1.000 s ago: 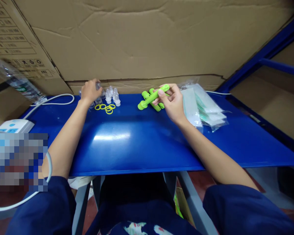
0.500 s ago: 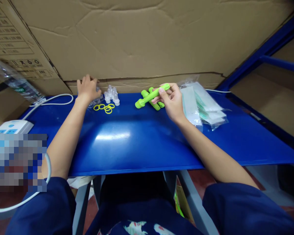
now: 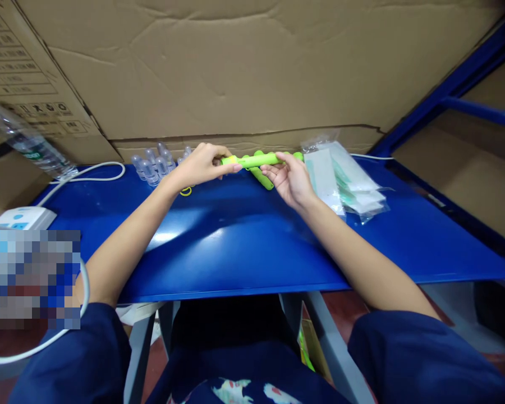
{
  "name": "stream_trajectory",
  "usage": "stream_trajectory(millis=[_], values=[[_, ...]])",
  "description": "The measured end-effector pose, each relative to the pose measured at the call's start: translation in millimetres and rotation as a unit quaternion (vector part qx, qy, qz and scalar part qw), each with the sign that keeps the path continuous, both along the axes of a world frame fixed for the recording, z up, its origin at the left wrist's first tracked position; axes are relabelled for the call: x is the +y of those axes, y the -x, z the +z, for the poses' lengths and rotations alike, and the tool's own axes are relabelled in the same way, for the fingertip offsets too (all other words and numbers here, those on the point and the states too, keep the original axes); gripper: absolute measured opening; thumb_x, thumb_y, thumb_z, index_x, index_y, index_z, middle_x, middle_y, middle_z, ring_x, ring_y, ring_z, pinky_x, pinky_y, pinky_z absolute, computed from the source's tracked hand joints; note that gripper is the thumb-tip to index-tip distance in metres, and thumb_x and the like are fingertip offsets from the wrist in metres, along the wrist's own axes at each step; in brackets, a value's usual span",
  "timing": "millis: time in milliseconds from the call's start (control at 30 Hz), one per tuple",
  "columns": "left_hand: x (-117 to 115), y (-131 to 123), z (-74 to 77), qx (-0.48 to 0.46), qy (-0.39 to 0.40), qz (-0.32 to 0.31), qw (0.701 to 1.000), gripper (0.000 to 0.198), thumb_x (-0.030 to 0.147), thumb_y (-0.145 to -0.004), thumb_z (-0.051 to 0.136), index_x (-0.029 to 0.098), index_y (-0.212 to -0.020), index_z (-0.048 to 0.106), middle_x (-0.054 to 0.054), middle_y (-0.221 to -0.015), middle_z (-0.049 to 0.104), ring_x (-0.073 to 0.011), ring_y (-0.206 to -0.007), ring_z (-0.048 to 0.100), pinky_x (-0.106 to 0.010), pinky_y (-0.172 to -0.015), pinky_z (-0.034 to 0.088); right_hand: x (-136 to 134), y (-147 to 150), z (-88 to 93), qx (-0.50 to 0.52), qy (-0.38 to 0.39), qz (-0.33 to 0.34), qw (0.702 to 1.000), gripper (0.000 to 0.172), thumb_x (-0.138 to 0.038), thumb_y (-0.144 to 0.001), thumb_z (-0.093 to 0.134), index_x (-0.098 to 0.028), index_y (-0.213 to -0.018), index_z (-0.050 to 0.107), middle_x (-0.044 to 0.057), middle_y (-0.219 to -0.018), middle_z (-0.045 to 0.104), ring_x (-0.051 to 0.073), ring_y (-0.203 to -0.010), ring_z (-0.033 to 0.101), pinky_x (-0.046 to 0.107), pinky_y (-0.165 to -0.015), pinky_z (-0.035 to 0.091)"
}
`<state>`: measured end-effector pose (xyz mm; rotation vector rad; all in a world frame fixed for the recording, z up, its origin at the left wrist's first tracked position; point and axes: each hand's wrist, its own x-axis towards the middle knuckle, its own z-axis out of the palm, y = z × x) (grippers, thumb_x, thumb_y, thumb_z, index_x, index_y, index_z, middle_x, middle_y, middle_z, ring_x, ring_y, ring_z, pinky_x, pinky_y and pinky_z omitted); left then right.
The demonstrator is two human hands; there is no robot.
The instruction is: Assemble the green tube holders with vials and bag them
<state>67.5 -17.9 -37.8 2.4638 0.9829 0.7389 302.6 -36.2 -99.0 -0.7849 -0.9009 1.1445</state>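
Note:
A bright green plastic stick lies across between my two hands, above the back of the blue table. My right hand grips its right part between thumb and fingers. My left hand is closed around its left end, which the fingers mostly cover; a small yellow patch shows there, too small to make out. Behind and below are more green sticks, partly hidden. Several clear, bullet-shaped plastic caps stand left of my left hand. A thin yellow ring shows under my left wrist.
Clear bags with white and green flat contents lie right of my right hand. A water bottle, a white cable and a power strip are at the left. A cardboard wall closes the back of the blue table.
My left hand has moved right, from the clear caps to the stick's left end. The stick in my right hand has turned from slanted to nearly level.

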Motion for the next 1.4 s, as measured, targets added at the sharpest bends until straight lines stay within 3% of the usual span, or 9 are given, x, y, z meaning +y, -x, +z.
stream_trajectory(millis=[267,433,600,733,833,933,1167,1400], values=[[2.1,2.2,-2.0,-0.009,0.03,-0.021,0.999,0.038,0.05,-0.096,0.06,0.016,-0.1,0.077,-0.004,-0.074,0.077,-0.0164,-0.065,0.069,-0.027,-0.063,0.05,8.1,-11.1,-6.3,-0.108,-0.053,0.006,0.993,0.043,-0.059,-0.081,0.076,-0.025,-0.086,0.05,0.005,-0.077,0.068,0.024,-0.085,0.08,0.037,-0.083,0.071],[7.0,3.1,-5.6,0.023,0.01,0.003,1.0,0.032,0.037,-0.095,0.053,0.016,-0.108,0.073,-0.003,-0.077,0.075,-0.0177,-0.072,0.069,-0.03,-0.073,0.053,0.8,-11.7,0.4,-0.123,-0.053,0.007,0.991,0.049,-0.063,-0.081,0.078,-0.026,-0.085,0.047,0.001,-0.073,0.065,0.021,-0.08,0.08,0.033,-0.079,0.071],[23.2,14.1,-18.0,0.041,-0.057,0.052,0.996,0.041,0.028,-0.09,0.063,0.019,-0.129,0.056,-0.008,-0.103,0.074,-0.0201,-0.083,0.069,-0.036,-0.085,0.054,-12.7,-5.5,3.6,-0.176,-0.069,0.074,0.979,0.063,-0.065,-0.069,0.094,-0.025,-0.092,0.051,0.001,-0.073,0.071,0.021,-0.071,0.08,0.032,-0.069,0.07],[36.4,18.6,-27.3,0.071,-0.091,0.062,0.991,0.026,0.024,-0.093,0.061,0.021,-0.118,0.055,-0.011,-0.108,0.07,-0.0253,-0.095,0.069,-0.042,-0.094,0.054,-22.9,5.5,4.1,-0.223,-0.092,0.094,0.966,0.066,-0.066,-0.071,0.092,-0.019,-0.109,0.068,0.004,-0.074,0.076,0.023,-0.069,0.08,0.036,-0.071,0.071],[37.1,12.1,-31.1,0.097,-0.127,0.078,0.984,0.009,0.021,-0.097,0.055,0.02,-0.105,0.057,-0.012,-0.107,0.069,-0.0283,-0.104,0.068,-0.044,-0.099,0.053,-31.5,15.6,1.7,-0.234,-0.109,0.061,0.964,0.059,-0.063,-0.077,0.09,-0.018,-0.111,0.072,0.004,-0.076,0.079,0.023,-0.068,0.081,0.038,-0.072,0.071],[33.1,6.3,-31.9,0.086,-0.129,0.106,0.982,0.008,0.021,-0.1,0.051,0.019,-0.102,0.059,-0.012,-0.101,0.069,-0.0283,-0.103,0.069,-0.042,-0.098,0.053,-39.5,24.9,-2.7,-0.238,-0.111,0.023,0.965,0.052,-0.06,-0.082,0.087,-0.019,-0.109,0.072,0.003,-0.077,0.079,0.022,-0.064,0.079,0.038,-0.068,0.071],[34.6,23.9,-22.7,0.028,-0.085,0.173,0.981,0.011,0.023,-0.096,0.058,0.019,-0.104,0.065,-0.007,-0.087,0.07,-0.0264,-0.094,0.07,-0.043,-0.094,0.055,-32.0,19.4,2.4,-0.264,-0.123,0.047,0.956,0.057,-0.067,-0.081,0.085,-0.02,-0.109,0.07,0.004,-0.082,0.077,0.02,-0.066,0.078,0.036,-0.067,0.069],[16.7,19.1,3.2,-0.064,0.005,0.147,0.987,0.026,0.027,-0.105,0.041,0.02,-0.115,0.064,-0.009,-0.111,0.075,-0.0229,-0.107,0.074,-0.042,-0.095,0.059,0.2,-43.7,15.7,-0.217,-0.103,0.153,0.959,0.074,-0.068,-0.061,0.097,-0.022,-0.111,0.067,0.002,-0.088,0.076,0.011,-0.062,0.063,0.025,-0.054,0.055]])
